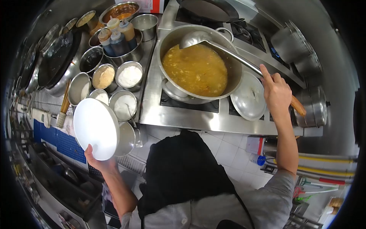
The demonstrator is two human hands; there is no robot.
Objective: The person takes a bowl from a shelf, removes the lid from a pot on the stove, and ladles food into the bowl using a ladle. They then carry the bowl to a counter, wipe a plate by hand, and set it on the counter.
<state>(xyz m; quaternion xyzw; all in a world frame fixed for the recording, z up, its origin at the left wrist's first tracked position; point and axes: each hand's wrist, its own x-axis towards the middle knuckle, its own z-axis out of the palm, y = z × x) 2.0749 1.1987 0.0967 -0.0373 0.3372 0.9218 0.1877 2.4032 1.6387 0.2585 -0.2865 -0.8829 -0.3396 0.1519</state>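
No readable text, brand, number or sign in the head view. Red-and-white box (154, 6) at the top edge: cut off, any print too small to make out. Squeeze bottles (119, 42) on the tabletop (148, 72): no lettering I can read. Same for the white bowl (96, 129), ladle (240, 57) and big pot (162, 68). Container with a red patch (254, 145) below the stove (183, 120): too small to read.
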